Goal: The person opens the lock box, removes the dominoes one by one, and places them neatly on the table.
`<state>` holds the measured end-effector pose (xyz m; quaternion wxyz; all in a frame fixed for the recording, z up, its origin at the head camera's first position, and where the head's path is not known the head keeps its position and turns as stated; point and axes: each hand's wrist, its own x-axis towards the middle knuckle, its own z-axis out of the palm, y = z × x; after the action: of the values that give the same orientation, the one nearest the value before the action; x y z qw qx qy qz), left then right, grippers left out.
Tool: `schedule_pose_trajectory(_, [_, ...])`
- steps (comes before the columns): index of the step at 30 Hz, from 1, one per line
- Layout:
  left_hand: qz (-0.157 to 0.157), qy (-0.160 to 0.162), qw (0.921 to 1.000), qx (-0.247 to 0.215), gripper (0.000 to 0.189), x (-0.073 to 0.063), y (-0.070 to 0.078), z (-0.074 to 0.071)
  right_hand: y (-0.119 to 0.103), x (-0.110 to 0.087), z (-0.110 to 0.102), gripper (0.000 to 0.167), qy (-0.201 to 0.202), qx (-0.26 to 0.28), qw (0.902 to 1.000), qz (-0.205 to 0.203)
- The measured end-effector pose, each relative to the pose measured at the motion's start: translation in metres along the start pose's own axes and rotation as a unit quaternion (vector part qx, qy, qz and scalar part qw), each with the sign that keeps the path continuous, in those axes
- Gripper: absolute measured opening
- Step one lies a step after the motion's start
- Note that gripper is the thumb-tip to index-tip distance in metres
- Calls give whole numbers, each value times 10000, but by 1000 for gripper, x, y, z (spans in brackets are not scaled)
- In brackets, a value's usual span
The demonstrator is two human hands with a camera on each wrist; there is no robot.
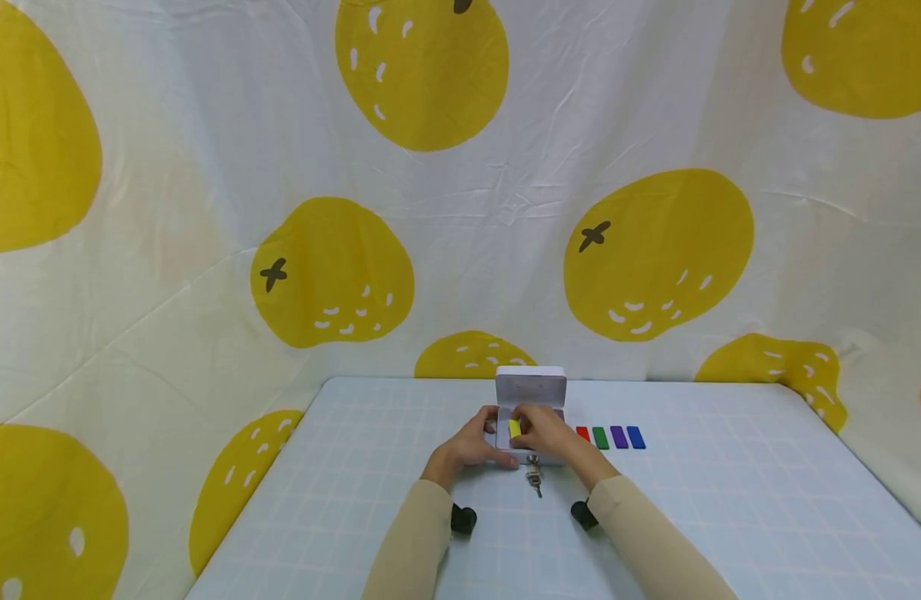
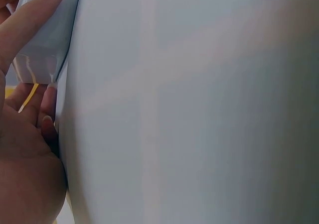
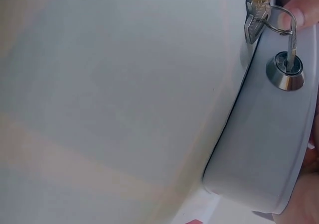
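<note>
A small white metal cash box [image 1: 531, 388] stands on the table with its hinged lid raised. My left hand [image 1: 471, 442] holds its left side, the thumb along the front wall and the other fingers at the side, as the left wrist view also shows. Inside the box, at the left, my right hand [image 1: 544, 429] pinches a yellow block [image 1: 514, 428]. A key sits in the round lock [image 3: 285, 70] on the box's front, and more keys [image 3: 257, 17] hang from its ring. My right hand hides much of the box's inside.
Right of the box, a red block [image 1: 583, 433], a green block [image 1: 600, 437], a purple block [image 1: 619, 437] and a blue block [image 1: 636, 437] lie in a row. A pale checked cloth covers the table [image 1: 730, 500]. Behind hangs a fruit-print curtain [image 1: 490, 217].
</note>
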<state>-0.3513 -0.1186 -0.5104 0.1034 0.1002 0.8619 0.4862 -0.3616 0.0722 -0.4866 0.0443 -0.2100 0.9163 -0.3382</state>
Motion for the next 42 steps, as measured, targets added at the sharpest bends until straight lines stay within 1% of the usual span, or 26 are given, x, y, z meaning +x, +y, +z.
schedule_pose_trajectory(9, [79,-64,9999,-19,89,1,0,-2,2,4,-1,37,37,61,9999,82])
schedule_pose_trajectory(12, [97,-99,9999,-30,89,2,-1,-2,2,3,-1,37,82,81,9999,40])
schedule_pose_trajectory(21, [105,-1,9999,59,90,2,2,-3,-3,-3,-8,34,307,168,9993,-146])
schedule_pose_trajectory(28, [37,7,9999,115,91,1,2,-2,-3,-9,-12,32,445,33,9983,-387])
schedule_pose_trajectory(33, [15,-25,10000,84,91,0,1,-1,-6,-15,-15,32,485,53,9980,-409])
schedule_pose_trajectory(42, [-29,28,10000,87,91,-1,1,1,-8,-22,-20,32,533,175,9976,-396])
